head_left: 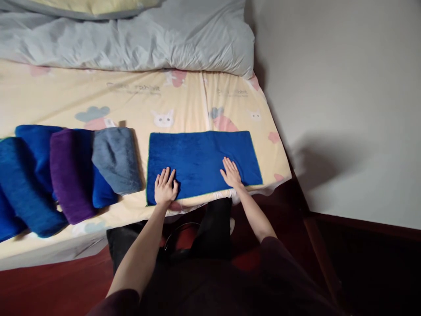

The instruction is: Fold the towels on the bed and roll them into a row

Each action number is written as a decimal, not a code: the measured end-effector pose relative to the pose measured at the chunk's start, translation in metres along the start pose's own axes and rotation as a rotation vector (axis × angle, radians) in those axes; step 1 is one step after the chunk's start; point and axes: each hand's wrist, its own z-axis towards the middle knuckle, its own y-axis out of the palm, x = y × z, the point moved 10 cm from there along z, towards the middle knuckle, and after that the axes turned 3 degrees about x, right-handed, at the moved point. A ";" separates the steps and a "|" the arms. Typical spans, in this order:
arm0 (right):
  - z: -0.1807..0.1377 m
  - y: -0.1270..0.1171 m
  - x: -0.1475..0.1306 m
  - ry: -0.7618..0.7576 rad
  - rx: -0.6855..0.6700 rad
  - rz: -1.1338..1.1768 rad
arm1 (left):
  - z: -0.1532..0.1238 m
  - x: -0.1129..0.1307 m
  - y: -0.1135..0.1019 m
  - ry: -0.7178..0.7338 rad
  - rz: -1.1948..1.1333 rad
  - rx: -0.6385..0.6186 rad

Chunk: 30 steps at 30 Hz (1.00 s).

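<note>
A blue towel [197,158] with thin green edging lies spread flat near the front edge of the bed. My left hand [166,186] rests palm down on its near left part, fingers apart. Toward the near right part, my right hand [231,172] lies flat on the same towel, fingers stretched out. Neither hand grips anything. Left of the towel, a grey folded towel [116,160] sits closest, followed by a purple folded towel [69,175] and several blue folded towels [29,188] that partly overlap.
A yellow bed sheet [131,105] with carrot and rabbit prints covers the bed. Along its back lies a bunched grey quilt [197,44]. A pale wall [345,96] stands to the right. Below the bed edge are my dark-clad legs and a dark red floor [59,285].
</note>
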 end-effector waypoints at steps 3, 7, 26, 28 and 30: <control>-0.015 -0.023 0.068 0.106 0.024 -0.051 | 0.000 0.000 -0.001 -0.003 0.017 0.002; -0.031 -0.045 0.134 0.224 0.073 -0.148 | 0.001 -0.001 -0.001 -0.009 0.016 0.004; -0.034 -0.050 0.147 0.139 0.256 -0.212 | 0.029 0.099 0.059 -0.029 0.091 -0.117; -0.034 -0.050 0.146 0.128 0.271 -0.212 | 0.039 0.170 0.100 0.164 0.026 -0.181; -0.034 -0.051 0.146 0.115 0.289 -0.212 | 0.050 0.229 0.136 0.316 -0.007 -0.210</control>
